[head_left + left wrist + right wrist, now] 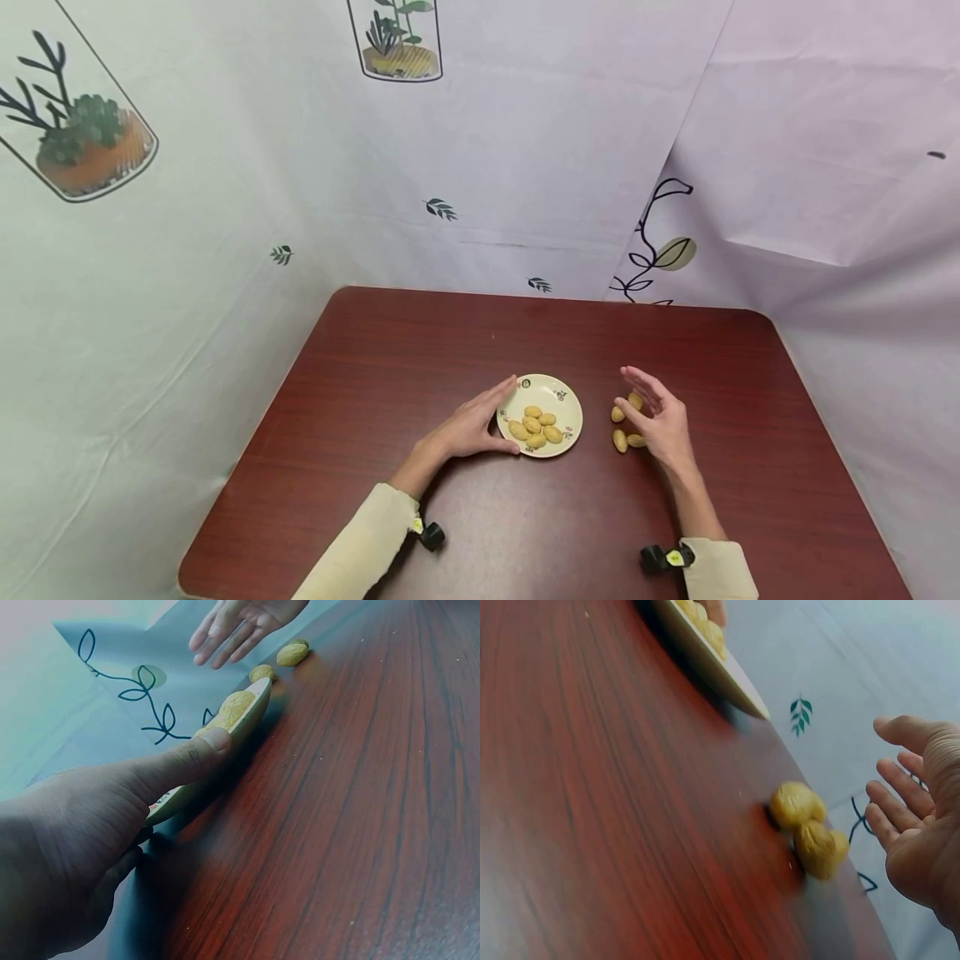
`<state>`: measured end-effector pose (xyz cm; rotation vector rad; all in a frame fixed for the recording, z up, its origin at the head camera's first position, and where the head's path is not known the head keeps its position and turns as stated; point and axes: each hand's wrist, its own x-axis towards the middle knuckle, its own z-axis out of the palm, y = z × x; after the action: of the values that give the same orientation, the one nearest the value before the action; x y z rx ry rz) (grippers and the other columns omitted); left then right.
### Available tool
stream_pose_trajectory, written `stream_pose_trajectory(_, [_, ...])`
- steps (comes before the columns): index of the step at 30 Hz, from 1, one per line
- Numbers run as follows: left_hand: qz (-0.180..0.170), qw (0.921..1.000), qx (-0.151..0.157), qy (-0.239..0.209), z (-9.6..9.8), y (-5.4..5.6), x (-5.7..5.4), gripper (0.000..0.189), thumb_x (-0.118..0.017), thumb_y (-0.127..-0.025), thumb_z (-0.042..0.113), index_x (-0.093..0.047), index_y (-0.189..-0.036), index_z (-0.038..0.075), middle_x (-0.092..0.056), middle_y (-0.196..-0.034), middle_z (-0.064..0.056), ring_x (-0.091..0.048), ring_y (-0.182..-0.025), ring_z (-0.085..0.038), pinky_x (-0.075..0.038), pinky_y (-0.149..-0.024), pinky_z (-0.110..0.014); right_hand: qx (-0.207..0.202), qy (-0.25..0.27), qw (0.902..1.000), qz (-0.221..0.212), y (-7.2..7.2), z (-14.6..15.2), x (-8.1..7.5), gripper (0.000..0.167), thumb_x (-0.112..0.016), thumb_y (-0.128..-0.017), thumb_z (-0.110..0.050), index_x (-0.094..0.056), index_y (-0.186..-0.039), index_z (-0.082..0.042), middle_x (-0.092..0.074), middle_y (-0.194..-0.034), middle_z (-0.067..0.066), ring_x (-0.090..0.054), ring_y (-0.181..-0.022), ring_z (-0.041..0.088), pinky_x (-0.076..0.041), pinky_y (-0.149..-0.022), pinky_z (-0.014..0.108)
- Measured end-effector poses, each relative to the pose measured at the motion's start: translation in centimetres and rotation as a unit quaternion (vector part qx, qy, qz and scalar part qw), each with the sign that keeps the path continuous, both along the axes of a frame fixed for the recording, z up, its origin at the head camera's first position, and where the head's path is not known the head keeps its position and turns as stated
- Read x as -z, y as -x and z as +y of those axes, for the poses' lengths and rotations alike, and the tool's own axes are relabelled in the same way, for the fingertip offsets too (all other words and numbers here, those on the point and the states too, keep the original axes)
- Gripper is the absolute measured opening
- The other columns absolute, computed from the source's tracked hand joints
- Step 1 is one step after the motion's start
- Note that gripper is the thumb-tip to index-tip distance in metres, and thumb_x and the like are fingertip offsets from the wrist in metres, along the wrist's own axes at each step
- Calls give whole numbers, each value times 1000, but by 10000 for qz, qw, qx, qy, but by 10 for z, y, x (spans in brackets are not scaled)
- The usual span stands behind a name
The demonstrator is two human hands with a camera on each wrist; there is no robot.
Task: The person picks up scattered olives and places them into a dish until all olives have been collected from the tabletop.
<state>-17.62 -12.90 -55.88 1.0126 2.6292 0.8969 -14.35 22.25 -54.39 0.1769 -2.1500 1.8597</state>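
Observation:
A small cream plate with printed motifs stands on the table, holding several yellowish-brown, nut-like oval pieces. My left hand holds it at the left side, thumb along the near rim and fingers along the far rim. In the left wrist view the thumb overlaps the plate's edge. To the right of the plate, several loose oval pieces lie on the table, wrinkled in the right wrist view. My right hand hovers over them with thumb and fingers spread, nothing in its grasp, partly covering them in the head view.
The dark red wood-grain table has rounded corners. Pale fabric printed with plants and leaves hangs behind it and along its sides. Each wrist carries a small black camera, such as the left one, close above the tabletop.

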Motion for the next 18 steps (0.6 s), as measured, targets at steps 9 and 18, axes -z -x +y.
stream_pose_trajectory(9, [-45,10000,-15,66,0,1,0,119,-88,-85,52,-18,-171,8,-16,-178,-7,-19,-161,-20,-26,-126,-49,320,-34,9992,-221,-1,15,8,50,-75,-93,11,-63,-141,8,-64,-140,29,-66,-127,10,-47,-108,21])
stream_pose_trajectory(18, [-18,10000,-11,-4,0,1,1,119,-89,-85,51,-19,-171,8,-17,-178,-8,-20,-161,-21,-27,-126,-51,496,-250,9975,-439,-5,18,9,49,-78,-93,7,-63,-140,9,-65,-138,29,-66,-125,9,-49,-104,18])
